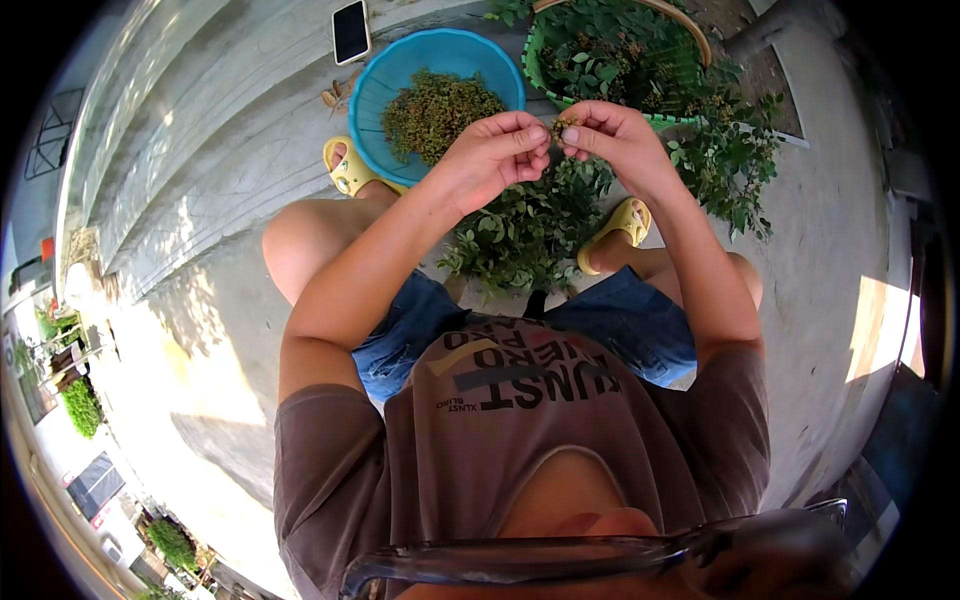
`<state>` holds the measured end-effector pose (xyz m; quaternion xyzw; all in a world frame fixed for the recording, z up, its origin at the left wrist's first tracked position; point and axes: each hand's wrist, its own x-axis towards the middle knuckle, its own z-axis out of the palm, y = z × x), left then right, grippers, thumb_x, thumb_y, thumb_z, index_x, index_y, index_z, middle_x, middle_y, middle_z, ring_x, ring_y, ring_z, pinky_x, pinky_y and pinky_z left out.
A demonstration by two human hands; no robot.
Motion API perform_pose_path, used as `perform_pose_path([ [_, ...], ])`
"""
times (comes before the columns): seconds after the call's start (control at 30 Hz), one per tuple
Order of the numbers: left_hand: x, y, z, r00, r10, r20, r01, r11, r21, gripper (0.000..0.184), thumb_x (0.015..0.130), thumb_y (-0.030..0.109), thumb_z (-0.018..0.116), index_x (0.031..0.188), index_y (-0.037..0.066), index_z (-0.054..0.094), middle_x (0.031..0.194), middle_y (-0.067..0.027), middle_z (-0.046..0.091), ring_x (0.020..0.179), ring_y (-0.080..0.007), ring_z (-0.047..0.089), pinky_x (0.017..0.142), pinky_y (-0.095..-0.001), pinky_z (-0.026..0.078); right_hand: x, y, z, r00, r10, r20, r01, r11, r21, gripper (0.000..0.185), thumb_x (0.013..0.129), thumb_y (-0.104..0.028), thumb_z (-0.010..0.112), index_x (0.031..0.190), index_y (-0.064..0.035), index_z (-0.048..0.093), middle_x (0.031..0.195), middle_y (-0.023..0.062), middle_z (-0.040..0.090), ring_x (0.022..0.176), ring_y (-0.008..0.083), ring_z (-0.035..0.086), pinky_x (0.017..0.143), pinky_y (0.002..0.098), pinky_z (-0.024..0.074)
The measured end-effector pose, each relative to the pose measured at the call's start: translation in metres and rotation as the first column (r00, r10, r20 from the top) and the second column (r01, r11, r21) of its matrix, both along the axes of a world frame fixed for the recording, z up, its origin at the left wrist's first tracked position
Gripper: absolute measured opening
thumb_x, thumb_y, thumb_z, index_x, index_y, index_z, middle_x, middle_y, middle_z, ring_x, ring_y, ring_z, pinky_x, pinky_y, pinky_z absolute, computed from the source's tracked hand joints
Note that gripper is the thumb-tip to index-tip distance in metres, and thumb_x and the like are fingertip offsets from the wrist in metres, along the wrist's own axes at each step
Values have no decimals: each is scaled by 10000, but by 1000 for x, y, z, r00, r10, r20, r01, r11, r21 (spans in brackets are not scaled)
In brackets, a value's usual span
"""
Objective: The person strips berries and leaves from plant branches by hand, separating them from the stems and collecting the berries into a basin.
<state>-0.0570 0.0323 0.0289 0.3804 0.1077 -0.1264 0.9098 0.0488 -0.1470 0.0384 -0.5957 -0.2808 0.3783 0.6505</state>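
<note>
My right hand (606,140) pinches a small cluster of greenish-brown berries (562,130) between thumb and fingers. Just left of it, my left hand (500,155) has thumb and fingertips pressed together beside the cluster; whatever may be between them is too small to make out. Under and left of my hands stands a blue basin (367,112) holding a heap of small green-brown berries (435,112). A green basket (540,72) full of leafy sprigs and berry clusters is beyond my right hand. Leafy cuttings (530,235) lie on the ground below my hands.
A phone (351,32) lies on the grey step left of the basin. Leafy branches (735,160) spill over the basket's right side. My feet in yellow clogs (352,175) are at either side of the cuttings. Dry leaves lie near the basin.
</note>
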Motion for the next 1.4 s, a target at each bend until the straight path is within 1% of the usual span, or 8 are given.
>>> perform_pose_path([
  [0.2,1,5,-9,999,-44,-2,43,984,-172,75,903,108,574,920,35,565,803,-44,544,725,-155,519,618,-262,425,-1,3,1,999,-23,-45,28,994,102,173,883,-131,601,1010,-15,614,861,33,631,774,101,581,689,233,461],
  [0.4,-4,-5,-4,998,25,54,-41,946,323,116,893,136,599,932,27,608,812,-22,585,735,-142,547,661,-253,451,-2,3,12,963,-28,-267,127,923,364,196,929,-135,517,1074,-13,564,975,118,641,850,166,622,739,283,493],
  [0.5,-6,-10,-1,953,-75,293,-159,699,697,143,864,154,635,943,35,646,851,-22,631,775,-151,591,698,-264,466,0,4,4,919,164,-360,-81,969,234,211,950,-150,467,1103,-11,509,1062,186,612,911,239,632,831,377,511],
  [0.57,-6,-2,-5,631,-639,440,-462,145,875,166,821,164,670,950,59,671,882,-33,652,813,-173,617,716,-285,473,12,4,-13,986,-35,-161,25,998,-64,192,956,-147,456,1080,-14,514,1118,204,595,1000,268,615,889,405,497],
  [0.63,-7,-6,9,524,-714,464,-471,211,856,180,776,175,703,927,79,687,851,-50,650,800,-201,623,701,-304,476,18,-2,-18,978,-51,-200,46,998,-31,191,951,-143,464,1081,-14,516,1139,204,588,1037,275,599,897,405,494],
  [0.83,-4,-1,13,930,-113,351,-240,535,810,164,880,170,626,919,11,636,780,-21,618,711,-87,564,659,-233,458,10,-7,-8,932,-6,-362,42,995,90,179,930,-171,515,1029,-31,566,1160,147,597,1086,244,577,892,387,482],
  [1.0,2,-5,10,976,-25,216,-105,817,568,127,876,150,636,938,43,604,803,0,588,735,-73,540,643,-208,432,-1,0,0,884,-50,-465,99,992,81,159,902,-185,582,1001,-65,611,1064,57,629,1011,179,592,865,341,481],
  [1.4,5,-19,5,989,142,38,-146,929,339,81,844,84,658,884,28,615,758,-30,619,664,-96,575,590,-206,462,-9,7,-24,871,-119,-477,197,973,118,122,856,-129,645,965,-74,635,977,22,633,908,138,592,822,310,482],
])
